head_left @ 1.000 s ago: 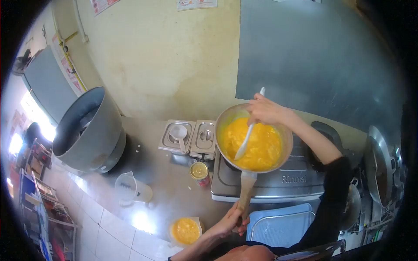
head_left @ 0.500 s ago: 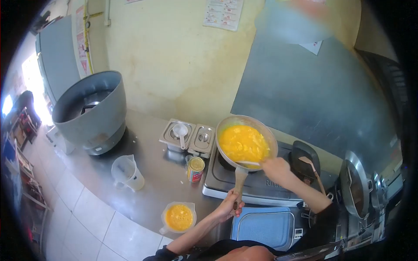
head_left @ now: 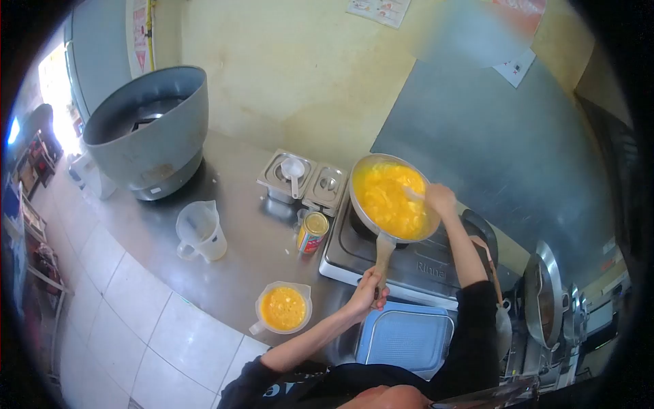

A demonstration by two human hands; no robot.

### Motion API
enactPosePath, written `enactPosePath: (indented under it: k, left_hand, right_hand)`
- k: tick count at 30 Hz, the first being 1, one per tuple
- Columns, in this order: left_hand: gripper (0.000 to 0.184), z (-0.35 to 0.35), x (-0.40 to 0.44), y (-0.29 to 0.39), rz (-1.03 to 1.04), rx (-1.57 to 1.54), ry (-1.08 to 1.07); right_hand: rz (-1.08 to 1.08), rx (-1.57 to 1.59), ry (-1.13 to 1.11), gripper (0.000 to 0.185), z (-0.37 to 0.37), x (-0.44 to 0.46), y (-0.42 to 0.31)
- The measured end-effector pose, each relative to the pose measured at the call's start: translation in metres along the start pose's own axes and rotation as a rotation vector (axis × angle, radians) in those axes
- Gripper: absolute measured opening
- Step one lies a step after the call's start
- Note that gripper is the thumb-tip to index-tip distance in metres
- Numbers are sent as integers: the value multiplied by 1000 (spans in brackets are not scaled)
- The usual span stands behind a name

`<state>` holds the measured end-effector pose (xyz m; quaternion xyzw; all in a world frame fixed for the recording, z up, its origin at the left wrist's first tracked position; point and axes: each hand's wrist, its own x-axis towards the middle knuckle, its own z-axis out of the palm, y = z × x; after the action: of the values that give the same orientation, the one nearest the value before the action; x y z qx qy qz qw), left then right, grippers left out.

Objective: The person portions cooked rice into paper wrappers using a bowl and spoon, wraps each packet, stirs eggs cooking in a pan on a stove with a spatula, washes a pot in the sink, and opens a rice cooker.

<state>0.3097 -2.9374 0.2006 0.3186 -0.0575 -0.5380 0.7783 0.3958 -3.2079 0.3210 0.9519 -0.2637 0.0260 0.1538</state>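
My left hand [head_left: 366, 298] is closed around the handle [head_left: 385, 253] of a frying pan [head_left: 366, 217] on the gas stove [head_left: 415, 269]. Soft yellow scrambled egg [head_left: 387, 204] covers much of the pan's inside. Over the pan's right rim, my right hand [head_left: 441, 200] grips a pale spatula [head_left: 413, 194], whose blade dips into the egg; its handle is mostly hidden by my fingers. Left of my left hand stands a measuring jug [head_left: 307, 320] with beaten egg inside.
A can [head_left: 313, 233] and lidded steel containers [head_left: 325, 189] stand left of the stove, a ladle [head_left: 293, 170] on one. Farther left are a clear jug [head_left: 211, 235] and a large grey tub [head_left: 170, 146]. A blue tray [head_left: 407, 337] lies in front; pans [head_left: 543, 293] are at right.
My right hand has moved the spatula from the pan's near side up to its right side, stirring the egg. My left hand still holds the handle. The camera view has tilted down.
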Motion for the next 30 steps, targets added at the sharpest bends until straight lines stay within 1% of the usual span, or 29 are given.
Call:
enactPosePath:
  k: [2, 4, 5, 7, 9, 11, 12, 14, 18, 20, 21, 23, 24, 26, 27, 30]
  left_hand:
    - [35, 4, 3, 0, 16, -19, -1]
    - [35, 7, 2, -1, 0, -40, 6]
    - [35, 8, 3, -2, -3, -52, 1]
    - [36, 8, 5, -4, -25, -28, 2]
    - [38, 7, 5, -3, -36, -29, -22]
    - [39, 4, 4, 1, -43, -8, -45]
    - [40, 3, 4, 2, -50, 5, -52]
    - [43, 3, 3, 3, -50, 26, -56]
    - [47, -1, 6, -1, -31, 5, -81]
    - [47, 1, 4, 1, -26, 8, -68]
    - [47, 2, 3, 1, -24, 9, -65]
    - [46, 2, 5, 0, 3, 9, -73]
    - [46, 3, 5, -1, 5, 6, -73]
    - [43, 4, 6, 0, -9, -10, -73]
    - [43, 7, 7, 5, 1, -19, -77]
    - [42, 18, 7, 4, -43, 1, -17]
  right_hand:
    - [-25, -51, -5, 21, -22, -17, 10]
    - [36, -41, -384, 19, -68, -47, 1]
    - [38, -52, -389, 19, -67, -56, 4]
    - [-140, -193, -218, 18, -59, -79, 11]
    - [-231, -262, -202, 17, -50, -100, 5]
    - [-269, -263, -288, 22, -61, -120, -23]
    - [-266, -260, -278, 22, -58, -120, -35]
    - [-273, -119, -133, 20, -50, -118, -48]
    - [-238, -57, -59, 21, -19, -67, -48]
    - [-98, -84, -121, 22, -13, -40, -50]
    - [-100, -82, -121, 22, -7, -28, -49]
    - [-36, -77, -89, 23, 0, -8, -42]
    - [-39, -79, -88, 23, -4, -2, -34]
    - [32, 16, -48, 24, -10, 5, -23]
    - [24, 6, -43, 24, -9, 6, -24]
    - [17, -6, -76, 25, 17, -16, -18]
